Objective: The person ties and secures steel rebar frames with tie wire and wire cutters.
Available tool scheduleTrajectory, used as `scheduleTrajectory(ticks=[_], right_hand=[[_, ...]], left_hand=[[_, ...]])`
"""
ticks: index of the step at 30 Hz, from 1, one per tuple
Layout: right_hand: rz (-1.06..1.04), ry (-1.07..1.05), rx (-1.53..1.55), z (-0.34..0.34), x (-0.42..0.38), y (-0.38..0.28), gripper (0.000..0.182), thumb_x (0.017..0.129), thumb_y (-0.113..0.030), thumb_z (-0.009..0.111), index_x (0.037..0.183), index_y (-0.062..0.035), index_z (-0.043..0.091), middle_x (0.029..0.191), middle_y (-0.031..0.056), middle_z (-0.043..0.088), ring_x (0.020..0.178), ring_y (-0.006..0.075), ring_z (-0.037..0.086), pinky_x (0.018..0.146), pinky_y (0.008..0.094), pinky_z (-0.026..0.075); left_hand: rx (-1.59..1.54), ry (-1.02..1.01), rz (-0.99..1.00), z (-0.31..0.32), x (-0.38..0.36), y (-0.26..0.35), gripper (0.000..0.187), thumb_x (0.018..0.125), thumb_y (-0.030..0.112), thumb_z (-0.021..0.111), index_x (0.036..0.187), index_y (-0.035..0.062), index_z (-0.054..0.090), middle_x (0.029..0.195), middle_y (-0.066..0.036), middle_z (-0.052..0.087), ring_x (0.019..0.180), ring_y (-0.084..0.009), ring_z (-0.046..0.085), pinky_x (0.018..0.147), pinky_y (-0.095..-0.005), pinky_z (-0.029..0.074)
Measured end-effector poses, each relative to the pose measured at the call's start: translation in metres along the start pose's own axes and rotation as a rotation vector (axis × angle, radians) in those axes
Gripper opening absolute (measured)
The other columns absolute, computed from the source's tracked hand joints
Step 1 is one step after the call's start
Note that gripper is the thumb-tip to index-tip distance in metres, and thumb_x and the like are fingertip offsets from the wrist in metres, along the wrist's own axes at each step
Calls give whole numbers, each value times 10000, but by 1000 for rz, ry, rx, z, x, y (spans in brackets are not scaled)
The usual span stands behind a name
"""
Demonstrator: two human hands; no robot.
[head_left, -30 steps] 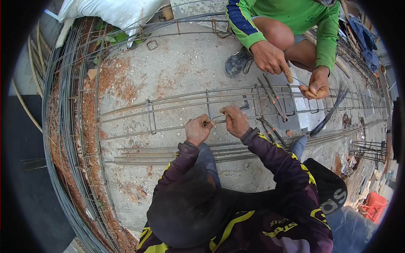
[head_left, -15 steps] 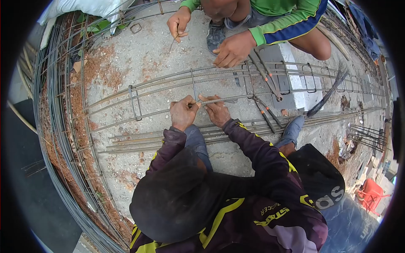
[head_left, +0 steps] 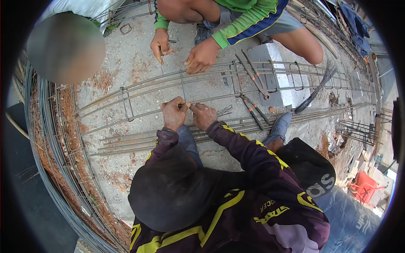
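Observation:
My left hand (head_left: 173,113) is closed at the lower corner of a square stirrup (head_left: 183,86) on the long rebar cage (head_left: 147,85). Fingers pinch there, but what they hold is too small to make out. Beside it, my right hand (head_left: 203,115) is closed around a bundle of thin tie wires (head_left: 225,111), whose looped ends stick out to the right. The fingertips of both hands nearly meet at the near bar. Across the cage, a co-worker's hand (head_left: 202,55) rests on the far bars, and their other hand (head_left: 161,44) holds a thin wire.
Two orange-handled pincers (head_left: 253,110) (head_left: 256,76) lie on or by the cage. Right of them are a grey block (head_left: 276,71) and a wire bundle (head_left: 318,90). Loose rebars (head_left: 126,145) run in front of my feet. More rods (head_left: 50,139) line the left; a red wheelbarrow (head_left: 365,187) stands far right.
The view has shifted, so most things appear further left. My right hand has drawn slightly down from the bar. The co-worker's wire-holding hand has come closer to the cage.

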State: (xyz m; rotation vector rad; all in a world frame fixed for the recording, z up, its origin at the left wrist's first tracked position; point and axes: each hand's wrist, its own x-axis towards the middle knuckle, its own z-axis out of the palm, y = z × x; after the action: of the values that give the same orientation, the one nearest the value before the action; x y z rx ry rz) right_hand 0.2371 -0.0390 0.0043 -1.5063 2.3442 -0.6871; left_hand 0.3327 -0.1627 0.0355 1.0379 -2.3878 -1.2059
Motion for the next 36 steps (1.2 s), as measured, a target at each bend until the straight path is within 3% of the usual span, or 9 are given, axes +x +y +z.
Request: scheduleTrajectory(ticks=[6, 9, 15, 17, 19, 23, 26, 33, 36], right_hand=[[191, -321, 82, -53, 17, -35, 328, 826, -149, 508, 1133, -91, 607, 903, 165, 672, 824, 370, 651, 737, 496, 504], [182, -433, 16, -61, 41, -36, 298, 825, -178, 544, 1100, -78, 602, 840, 173, 669, 831, 372, 651, 738, 495, 501], [5, -491, -206, -95, 76, -84, 290, 801, -227, 628, 1034, -60, 586, 839, 157, 679, 834, 327, 672, 714, 432, 521], [-69, -482, -296, -92, 75, -84, 260, 801, -228, 626, 1012, -77, 641, 869, 123, 695, 833, 294, 681, 724, 415, 523], [-115, -430, -313, -86, 71, -82, 178, 777, -206, 612, 887, -87, 686, 823, 116, 697, 810, 278, 684, 704, 398, 528], [-63, -374, -299, -67, 64, -78, 181, 745, -199, 646, 891, -113, 712, 839, 96, 704, 830, 273, 684, 710, 384, 532], [-122, -337, -250, -70, 61, -74, 219, 764, -216, 623, 928, -89, 693, 802, 113, 695, 785, 280, 685, 680, 401, 534], [121, -194, -14, -41, 47, -51, 281, 773, -230, 610, 993, -66, 671, 774, 180, 670, 746, 354, 659, 702, 447, 520], [122, -112, 8, -48, 47, -55, 222, 776, -278, 621, 830, -64, 645, 719, 174, 651, 713, 361, 646, 667, 454, 502]], left_hand=[[69, -96, 52, -18, 0, -4, 134, 809, 200, 656, 840, 74, 625, 744, -72, 654, 737, -246, 606, 889, -368, 292], [31, -89, 254, -25, 0, -16, 134, 795, 149, 643, 904, 78, 613, 817, -86, 652, 805, -259, 603, 892, -380, 294], [89, -146, 164, -23, 0, -17, 269, 738, 79, 624, 1005, 59, 599, 862, -74, 653, 894, -243, 599, 904, -378, 308], [81, -138, 173, -21, 0, -17, 368, 713, 92, 646, 1077, 47, 610, 838, -72, 648, 847, -218, 601, 900, -362, 299], [105, -130, 205, -23, 0, -13, 380, 691, 190, 695, 1038, 54, 618, 829, -104, 641, 811, -262, 584, 870, -370, 301], [67, -89, 225, -8, 7, -34, 300, 677, 216, 696, 917, 61, 602, 791, -119, 630, 774, -316, 563, 841, -374, 305], [123, -102, 215, -14, 3, -21, 325, 764, 301, 664, 944, 34, 617, 858, -151, 665, 836, -323, 604, 862, -382, 324], [141, -5, 165, -9, -4, -18, 209, 735, 101, 672, 940, 72, 641, 845, -95, 688, 844, -243, 633, 850, -356, 353], [128, 125, 248, -11, -9, -17, 176, 727, 134, 704, 895, 121, 653, 812, -42, 680, 823, -228, 621, 845, -365, 368]])
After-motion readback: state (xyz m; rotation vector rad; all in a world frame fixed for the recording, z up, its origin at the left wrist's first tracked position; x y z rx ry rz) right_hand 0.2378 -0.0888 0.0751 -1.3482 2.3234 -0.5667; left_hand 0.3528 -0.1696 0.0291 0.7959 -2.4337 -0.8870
